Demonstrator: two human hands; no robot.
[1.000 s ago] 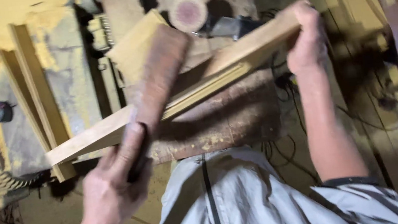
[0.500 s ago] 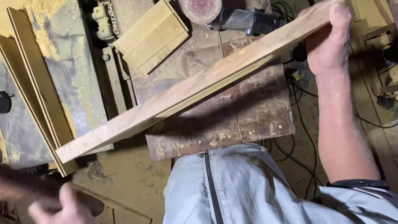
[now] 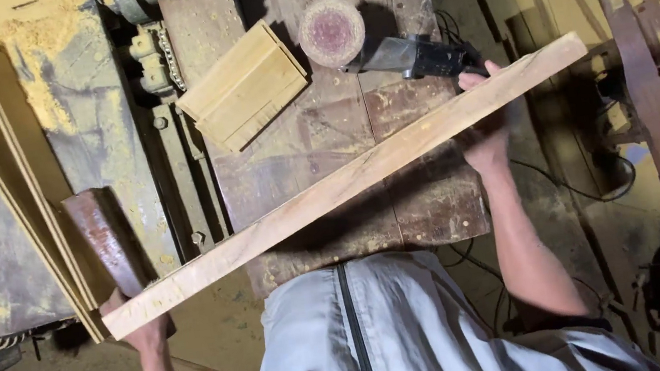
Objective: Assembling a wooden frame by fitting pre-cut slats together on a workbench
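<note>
A: Where is the long plank (image 3: 346,182) compared to the hands?

B: It lies across the picture, above the worn workbench (image 3: 318,153). The right hand (image 3: 485,137) grasps it near the upper right end. The thumb comes over the top edge, and the other fingers are under the wood, so I cannot see them. The left hand (image 3: 141,322) is at the lower left end, mostly hidden under the plank.

A: Does the left hand also hold the plank?

B: I cannot tell this. It is closed around a dark reddish board (image 3: 106,242), which stands up from the hand and leans toward the upper left. The end of the plank crosses just over this hand.

A: Which way does the plank point?

B: Its long axis runs from lower left to upper right, at a gentle slope. The right end passes beyond the edge of the bench, and the left end reaches out over the floor.

A: What is near it?

B: A small stack of pale boards (image 3: 244,87) and a round wooden block (image 3: 332,32) lie on the bench, above the plank. Thin pale slats (image 3: 27,181) lean at the left.
</note>
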